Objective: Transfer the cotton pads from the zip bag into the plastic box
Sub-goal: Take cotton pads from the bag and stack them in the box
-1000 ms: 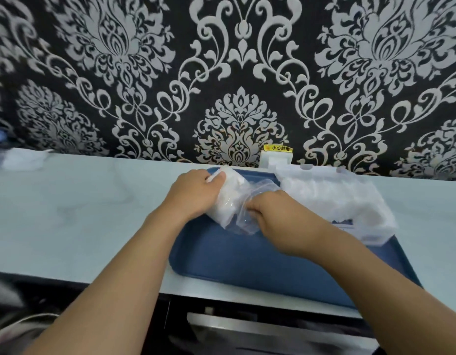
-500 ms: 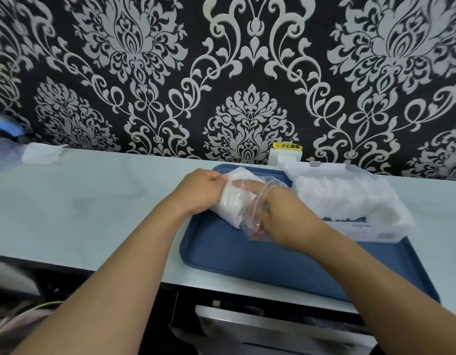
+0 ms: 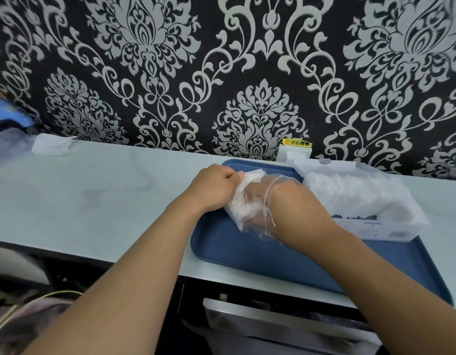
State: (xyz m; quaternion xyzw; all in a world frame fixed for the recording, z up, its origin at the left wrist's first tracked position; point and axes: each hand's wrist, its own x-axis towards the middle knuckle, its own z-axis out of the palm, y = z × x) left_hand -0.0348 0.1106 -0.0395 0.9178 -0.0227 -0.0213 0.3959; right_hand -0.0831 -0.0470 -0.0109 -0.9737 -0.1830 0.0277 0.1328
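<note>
Cotton pads (image 3: 243, 206) are bunched in the zip bag (image 3: 250, 213), which lies near the far left corner of the blue tray (image 3: 247, 260). Left hand (image 3: 214, 187) is clamped shut on the bag's closed end, pinning it down. Now the big change: the right hand (image 3: 278, 201) has plunged through the bag's mouth, where half a second ago it was only at the opening and a second ago it was just spreading the film. Its fingers (image 3: 252, 201) show through the clear plastic among the pads; whether they have closed on any, I can't tell. Looks like the next handful is about to come out. Plastic box (image 3: 370, 226), along the tray's right edge, is already heaped with white pads.
</note>
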